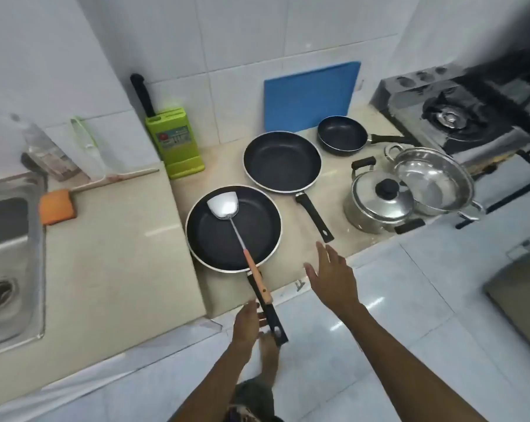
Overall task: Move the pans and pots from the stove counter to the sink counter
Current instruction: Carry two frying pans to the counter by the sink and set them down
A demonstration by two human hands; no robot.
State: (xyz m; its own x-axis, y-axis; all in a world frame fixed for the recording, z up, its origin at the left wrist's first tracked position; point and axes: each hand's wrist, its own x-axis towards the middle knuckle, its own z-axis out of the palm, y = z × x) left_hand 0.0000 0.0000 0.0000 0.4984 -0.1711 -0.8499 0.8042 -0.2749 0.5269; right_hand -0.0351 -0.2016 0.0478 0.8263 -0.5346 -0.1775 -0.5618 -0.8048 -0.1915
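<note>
Starting far to the left of both hands, the sink counter (114,254) lies bare next to the sink (11,254), with an orange sponge (56,207) and a wooden stick at its back; nothing has been set there yet, so every pan and pot is still on the lower stove counter (333,190).

The left hand (251,322) is just below the counter edge, its fingers loosely curled beside the end of the nearest pan's black handle; I cannot tell whether it has closed on it. That big pan (233,228) sits just ahead of this hand, hard against the step up to the sink counter, and a metal spatula (233,226) lies loose inside it with its wooden grip resting over the pan handle. Lifting from the very tip of the handle would likely tip the pan, and the spatula could slide out and fall to the floor. The step could also catch the pan's rim if it is dragged instead of raised.

The right hand (333,278) hovers open with fingers spread, holding nothing, just short of the second pan's (283,161) handle. Beyond it to the right stand a small pan (342,135), a lidded pot (379,205) and a steel bowl-shaped pot (432,181) leaning against it; jostling one could shift the other or rattle the lid off.
</note>
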